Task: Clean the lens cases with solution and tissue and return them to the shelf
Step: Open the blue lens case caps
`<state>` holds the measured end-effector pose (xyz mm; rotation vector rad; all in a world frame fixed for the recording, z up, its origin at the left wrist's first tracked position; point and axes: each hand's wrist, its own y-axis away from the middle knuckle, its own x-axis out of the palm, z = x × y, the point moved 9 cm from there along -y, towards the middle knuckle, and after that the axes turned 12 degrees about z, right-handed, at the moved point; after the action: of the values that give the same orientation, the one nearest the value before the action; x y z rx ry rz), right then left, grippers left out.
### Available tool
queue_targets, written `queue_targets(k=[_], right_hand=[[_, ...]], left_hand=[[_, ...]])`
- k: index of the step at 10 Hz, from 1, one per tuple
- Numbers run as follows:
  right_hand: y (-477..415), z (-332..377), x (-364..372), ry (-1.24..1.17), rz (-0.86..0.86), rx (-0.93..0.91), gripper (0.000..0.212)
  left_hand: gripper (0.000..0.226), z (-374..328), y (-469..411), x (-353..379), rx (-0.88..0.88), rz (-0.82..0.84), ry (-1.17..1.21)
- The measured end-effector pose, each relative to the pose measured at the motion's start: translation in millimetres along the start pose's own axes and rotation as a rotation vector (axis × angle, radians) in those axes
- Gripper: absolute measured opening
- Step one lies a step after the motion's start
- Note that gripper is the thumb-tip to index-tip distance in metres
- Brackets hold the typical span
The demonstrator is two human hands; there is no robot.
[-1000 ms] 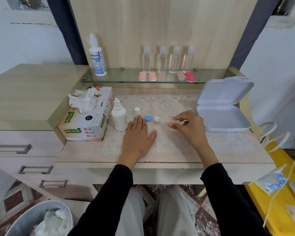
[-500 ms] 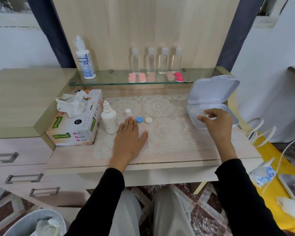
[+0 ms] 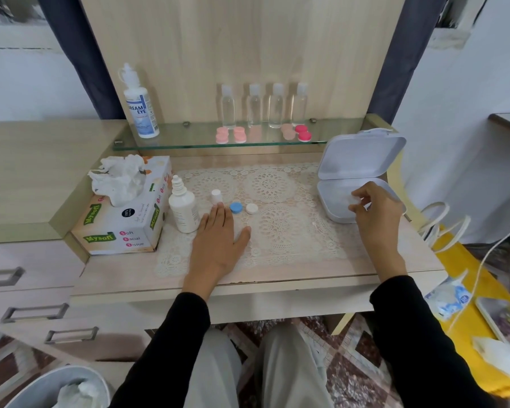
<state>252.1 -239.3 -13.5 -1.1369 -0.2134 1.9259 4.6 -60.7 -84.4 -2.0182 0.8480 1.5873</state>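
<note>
presently the left hand (image 3: 218, 242) lies flat on the cream lace mat (image 3: 277, 184), fingers straight, holding nothing. its fingertips are near a small blue round lens-case cap (image 3: 236, 207), with a white round cap (image 3: 251, 208) just right of it. a white squeeze bottle of solution (image 3: 184, 209) stands left of the hand, beside the cardboard tissue box (image 3: 124, 228). the right hand (image 3: 377, 213) hovers with curled fingers over the open white hinged plastic box (image 3: 362, 157); whether it pinches anything cannot be told. pink round lens cases (image 3: 230, 135) sit on the far glass shelf (image 3: 189, 141).

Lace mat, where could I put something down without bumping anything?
Bare mat lies between the left hand and the white box, and behind the blue cap and white cap up to the shelf. The left edge is crowded: bottle, tissue box.
</note>
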Motion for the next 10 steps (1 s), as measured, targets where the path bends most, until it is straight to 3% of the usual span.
queue_targets(k=[10], right_hand=[[-0.3, -2.3, 4.9, -0.039, -0.003, -0.028, 0.031]], left_hand=[[0.071, 0.9, -0.8, 0.0, 0.003, -0.001, 0.022]])
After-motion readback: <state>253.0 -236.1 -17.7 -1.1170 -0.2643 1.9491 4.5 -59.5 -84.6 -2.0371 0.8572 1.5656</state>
